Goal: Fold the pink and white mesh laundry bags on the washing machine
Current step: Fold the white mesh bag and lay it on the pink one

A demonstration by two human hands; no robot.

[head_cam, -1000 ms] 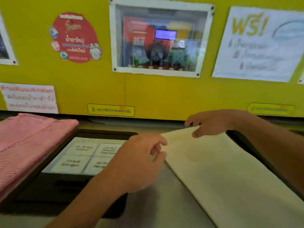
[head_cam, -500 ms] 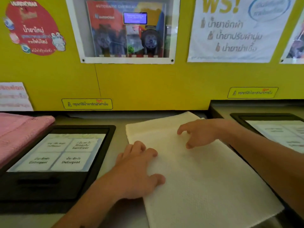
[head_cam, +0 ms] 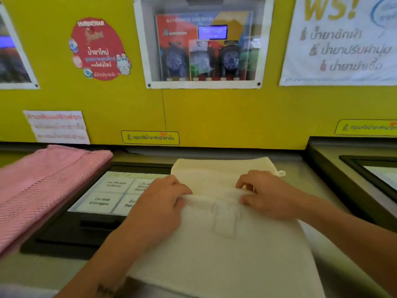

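The white mesh laundry bag lies on the grey top of the washing machine, its far end flat toward the yellow wall. My left hand and my right hand both pinch a raised ridge of its mesh across the middle, a hand's width apart. A small white loop sticks out at the bag's far right corner. The pink mesh bag lies folded at the left, away from both hands.
A black detergent drawer with white labels sits between the two bags. A second machine's black panel is at the right. The yellow wall with posters and a dispenser window rises right behind the machine tops.
Both hands went from resting flat on the white bag to pinching up a ridge of mesh across its middle. The view has shifted, with the pink bag showing more at the left.
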